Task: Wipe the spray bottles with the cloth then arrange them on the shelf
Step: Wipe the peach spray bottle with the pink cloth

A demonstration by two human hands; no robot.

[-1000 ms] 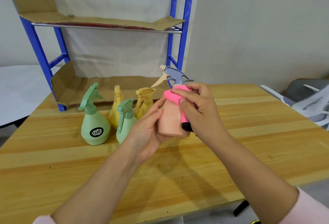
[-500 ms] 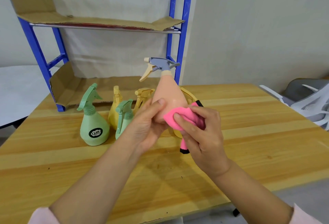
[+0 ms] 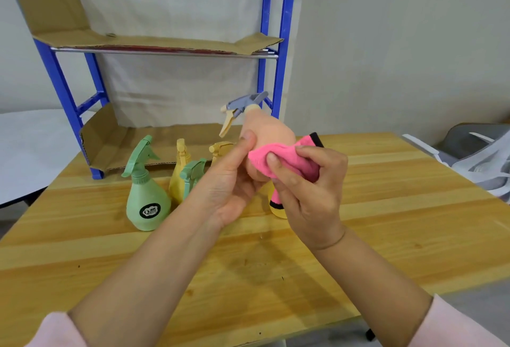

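My left hand [image 3: 230,181] grips a peach spray bottle [image 3: 269,133] with a grey trigger head, held up above the table and tilted left. My right hand [image 3: 306,186] holds a pink cloth [image 3: 278,160] with a black edge and presses it against the bottle's body. On the table behind my hands stand a large green spray bottle [image 3: 146,197], a smaller green one [image 3: 191,175] and yellow ones [image 3: 179,178], partly hidden. The blue shelf [image 3: 276,51] with cardboard-lined levels stands at the table's back.
The wooden table [image 3: 386,208] stretches wide to the right and in front of me. A white and grey chair [image 3: 474,159] sits off the right edge. A white tabletop [image 3: 27,148] lies to the left of the shelf.
The bottle went from lying tilted in my hands to held upright with its nozzle pointing left. The cloth has slid from the bottle's top to its lower body.
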